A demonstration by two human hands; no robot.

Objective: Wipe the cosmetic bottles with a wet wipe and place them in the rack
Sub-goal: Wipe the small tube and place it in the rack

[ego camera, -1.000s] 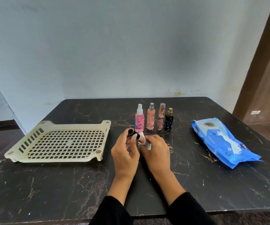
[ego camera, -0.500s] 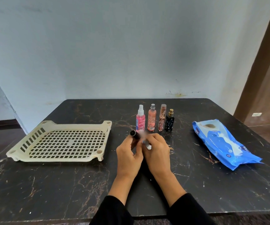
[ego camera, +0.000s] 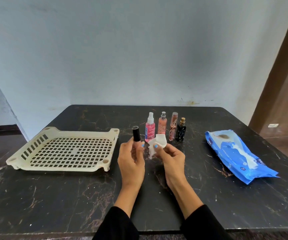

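Note:
My left hand (ego camera: 131, 159) grips a small black-capped bottle (ego camera: 136, 134) upright above the table, its lower part hidden by my fingers. My right hand (ego camera: 171, 157) pinches a crumpled white wet wipe (ego camera: 158, 142) just right of that bottle, apart from it. Behind my hands stand several bottles in a row: a pink spray bottle (ego camera: 150, 128), a peach bottle (ego camera: 162, 124), a slim rose-gold bottle (ego camera: 173, 126) and a black bottle with a gold cap (ego camera: 181, 130). The cream plastic rack (ego camera: 65, 168) lies to the left with nothing in it.
A blue wet-wipe pack (ego camera: 238, 153) lies at the right, a wipe poking from its opening. The dark marble table (ego camera: 53, 196) stands against a pale wall. A brown door frame (ego camera: 281, 66) rises at the far right.
My hands have come apart: the left hand turned the black-capped bottle upright and lifted it, and the right hand drew the wipe away to the right.

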